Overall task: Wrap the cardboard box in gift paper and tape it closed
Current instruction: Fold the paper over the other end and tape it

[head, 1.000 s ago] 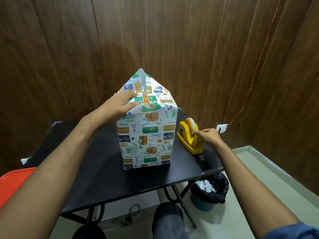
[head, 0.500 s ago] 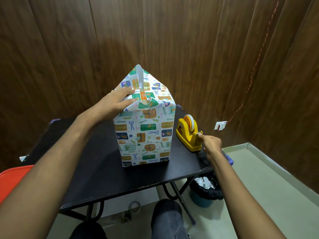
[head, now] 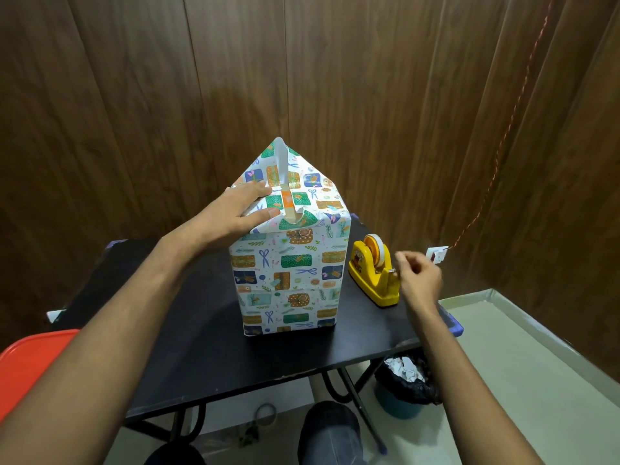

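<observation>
The gift-wrapped box (head: 288, 263) stands upright mid-tabletop (head: 201, 347), its paper peaked at the top with the flaps not yet flat. The left hand (head: 240, 213) lies flat, fingers straight, pressing the folded paper on the box's upper left. Just right of the box sits a yellow tape dispenser (head: 374, 268); the right hand (head: 417, 280) is at its near cutter end, fingers curled, blurred, so I cannot tell whether it pinches tape.

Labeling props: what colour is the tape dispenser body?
Yellow, with a small printed sticker on its side; the tape dispenser shows clearly in the head view, right of the wrapped box.
</observation>
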